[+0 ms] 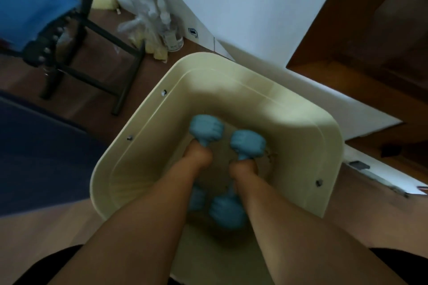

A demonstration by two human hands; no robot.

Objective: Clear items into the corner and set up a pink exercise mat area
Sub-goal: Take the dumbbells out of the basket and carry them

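Note:
A cream plastic bin (266, 90) stands on the wooden floor near a white wall. Both my arms reach down into it. My left hand (196, 157) grips the handle of a blue-grey dumbbell (206, 129) deep inside the bin. My right hand (242, 169) grips the handle of a second blue-grey dumbbell (247, 143) beside the first. The near heads of both dumbbells show low between my forearms. My fingers are mostly hidden by the handles and my wrists. No pink mat is in view.
A black metal frame (92, 58) holding a blue cloth stands at the left. A clear bottle (171, 37) and plastic wrapping lie by the wall. A dark blue mat (34, 157) covers the floor on the left. Brown wooden furniture (370, 41) rises at the right.

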